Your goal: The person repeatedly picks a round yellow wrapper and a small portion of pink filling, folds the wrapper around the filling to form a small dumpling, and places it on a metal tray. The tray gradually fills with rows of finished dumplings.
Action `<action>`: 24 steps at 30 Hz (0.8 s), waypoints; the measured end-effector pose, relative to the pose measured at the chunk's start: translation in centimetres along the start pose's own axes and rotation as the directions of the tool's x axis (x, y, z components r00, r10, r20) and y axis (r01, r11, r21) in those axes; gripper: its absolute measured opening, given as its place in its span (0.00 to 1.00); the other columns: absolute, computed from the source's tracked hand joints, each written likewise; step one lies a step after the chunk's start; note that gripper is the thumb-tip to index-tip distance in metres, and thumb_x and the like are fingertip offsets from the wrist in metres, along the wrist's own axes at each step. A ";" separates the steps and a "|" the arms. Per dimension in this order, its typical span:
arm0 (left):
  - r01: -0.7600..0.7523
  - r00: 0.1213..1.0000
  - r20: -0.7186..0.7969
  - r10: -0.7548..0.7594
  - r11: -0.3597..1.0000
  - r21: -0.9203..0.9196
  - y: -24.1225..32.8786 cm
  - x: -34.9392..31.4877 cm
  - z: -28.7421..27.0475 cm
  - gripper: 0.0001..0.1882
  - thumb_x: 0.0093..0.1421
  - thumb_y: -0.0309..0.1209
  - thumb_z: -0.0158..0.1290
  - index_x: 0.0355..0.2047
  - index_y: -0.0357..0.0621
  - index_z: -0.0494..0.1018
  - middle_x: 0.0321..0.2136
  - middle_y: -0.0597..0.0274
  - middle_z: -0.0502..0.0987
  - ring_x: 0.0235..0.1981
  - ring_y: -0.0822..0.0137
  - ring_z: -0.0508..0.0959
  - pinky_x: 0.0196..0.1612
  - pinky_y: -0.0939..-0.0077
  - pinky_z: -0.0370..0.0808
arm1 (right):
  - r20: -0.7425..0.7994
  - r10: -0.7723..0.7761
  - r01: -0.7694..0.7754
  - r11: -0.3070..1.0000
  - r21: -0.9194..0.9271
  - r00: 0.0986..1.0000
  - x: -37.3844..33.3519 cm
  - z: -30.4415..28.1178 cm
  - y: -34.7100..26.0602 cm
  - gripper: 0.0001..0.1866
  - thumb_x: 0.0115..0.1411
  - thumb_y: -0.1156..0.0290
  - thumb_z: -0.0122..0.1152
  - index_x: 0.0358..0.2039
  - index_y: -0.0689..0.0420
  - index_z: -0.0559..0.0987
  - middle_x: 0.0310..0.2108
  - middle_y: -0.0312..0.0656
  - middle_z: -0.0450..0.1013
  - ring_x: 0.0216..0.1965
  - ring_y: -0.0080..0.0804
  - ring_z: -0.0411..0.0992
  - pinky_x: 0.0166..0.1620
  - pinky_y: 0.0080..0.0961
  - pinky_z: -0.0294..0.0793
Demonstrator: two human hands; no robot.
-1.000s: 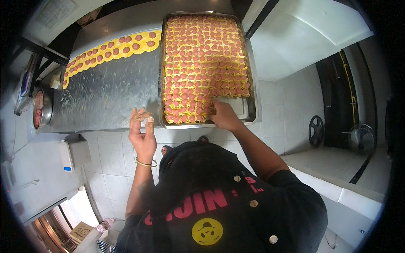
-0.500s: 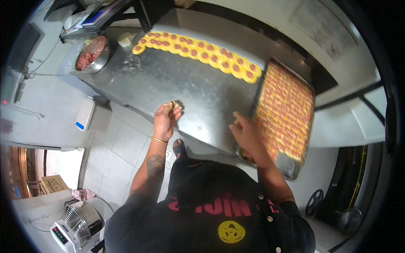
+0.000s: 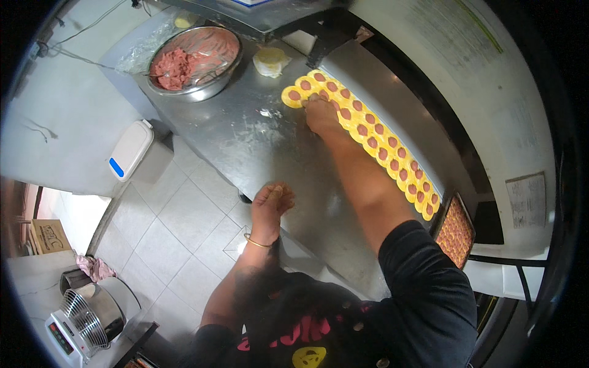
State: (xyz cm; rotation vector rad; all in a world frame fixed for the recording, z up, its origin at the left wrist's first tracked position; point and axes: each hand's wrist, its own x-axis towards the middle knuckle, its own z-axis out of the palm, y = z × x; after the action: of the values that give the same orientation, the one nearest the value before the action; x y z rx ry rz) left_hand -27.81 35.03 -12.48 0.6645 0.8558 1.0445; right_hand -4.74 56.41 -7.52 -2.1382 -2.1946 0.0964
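— Right hand [image 3: 321, 115] shifts from beside the tray [image 3: 467, 213] to the end of the dough rounds [image 3: 370, 129] nearest the metal bowl [image 3: 202, 93]. View swings too; tray now sits at the right edge.

— Copy. Row layout?

— Double row, along the back of the steel counter [image 3: 294, 159]. Long axis runs diagonally, upper left to lower right: metal bowl off one end, tray by the other. Meat dabs [image 3: 345, 113] on the rounds.

— Which hand's nearer?

— Right, clearly. Fingertips at the near-side line, just in from the bowl end; rest of the row runs off toward the lower right. From the left hand [image 3: 270, 205], row is ahead and to the right, well apart.

— Hand state?

— Apart from each other. Right: fingers bunched, pointing at the rounds. Can't tell if they grip one or only touch. Left: over the counter's near edge, fingers curled in toward thumb. Nothing visible in it; inside of the grip is hidden, can't tell.
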 end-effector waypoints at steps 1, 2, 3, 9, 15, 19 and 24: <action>0.046 0.999 -0.009 -0.047 0.996 -0.077 0.3 0.1 -0.4 0.10 0.72 0.33 0.52 0.46 0.42 0.77 0.39 0.61 0.82 0.43 0.64 0.82 0.46 0.67 0.79 | 0.063 -0.074 0.079 0.993 -0.092 0.995 0.0 -1.3 -0.7 0.18 0.72 0.65 0.45 0.50 0.62 0.79 0.48 0.58 0.77 0.51 0.55 0.75 0.56 0.50 0.74; 0.097 0.995 0.000 -0.098 0.984 -0.153 0.5 0.4 -0.4 0.11 0.72 0.33 0.51 0.49 0.41 0.76 0.41 0.59 0.81 0.46 0.60 0.81 0.48 0.63 0.79 | 0.022 -0.119 0.120 0.989 -0.091 0.993 -0.4 -0.9 -0.8 0.17 0.70 0.67 0.47 0.49 0.63 0.79 0.47 0.57 0.77 0.50 0.53 0.76 0.55 0.49 0.74; 0.145 0.989 0.015 -0.145 0.963 -0.227 0.5 0.6 -0.1 0.13 0.72 0.33 0.50 0.51 0.40 0.75 0.44 0.57 0.81 0.49 0.56 0.81 0.50 0.58 0.79 | -0.020 -0.165 0.163 0.982 -0.093 0.986 -1.2 0.3 -0.7 0.17 0.68 0.68 0.49 0.47 0.65 0.80 0.46 0.56 0.78 0.48 0.52 0.76 0.54 0.49 0.74; -0.311 0.943 0.257 0.213 0.840 0.445 -2.0 3.6 1.1 0.14 0.69 0.31 0.51 0.52 0.40 0.76 0.47 0.50 0.81 0.50 0.47 0.80 0.48 0.56 0.78 | -0.010 -0.362 0.345 0.895 -0.283 0.932 -11.7 0.8 -3.2 0.15 0.64 0.68 0.52 0.44 0.63 0.81 0.44 0.51 0.80 0.48 0.53 0.77 0.54 0.44 0.73; -0.360 0.892 0.446 0.069 0.703 0.613 0.0 -0.5 3.9 0.16 0.74 0.29 0.43 0.58 0.37 0.70 0.51 0.54 0.78 0.50 0.59 0.80 0.55 0.64 0.77 | -0.200 -0.187 0.181 0.982 -0.048 0.962 -27.0 -3.5 -7.8 0.14 0.59 0.69 0.56 0.42 0.61 0.82 0.40 0.50 0.80 0.43 0.48 0.78 0.47 0.43 0.75; -0.275 0.879 0.474 0.045 0.860 0.430 -0.9 -5.4 6.3 0.16 0.76 0.31 0.42 0.57 0.37 0.71 0.51 0.55 0.77 0.51 0.60 0.79 0.55 0.65 0.77 | -0.226 0.101 -0.014 0.934 0.358 0.969 -36.3 -6.7 -6.1 0.13 0.63 0.71 0.58 0.47 0.59 0.83 0.36 0.49 0.79 0.34 0.42 0.77 0.39 0.35 0.74; 0.335 0.823 0.515 -0.239 0.937 -0.101 -1.1 -13.3 13.6 0.17 0.78 0.34 0.40 0.59 0.38 0.69 0.52 0.56 0.77 0.52 0.63 0.79 0.57 0.65 0.77 | -0.093 0.637 -0.122 0.285 0.951 0.766 -47.5 -4.9 -2.7 0.17 0.69 0.71 0.59 0.56 0.60 0.80 0.37 0.42 0.78 0.38 0.32 0.76 0.45 0.29 0.74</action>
State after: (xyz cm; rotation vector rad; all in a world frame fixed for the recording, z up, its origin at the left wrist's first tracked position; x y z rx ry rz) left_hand -18.97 21.29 -2.62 0.5829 0.3809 0.6219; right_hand -5.70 8.80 -2.86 -1.6375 -0.8199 0.6057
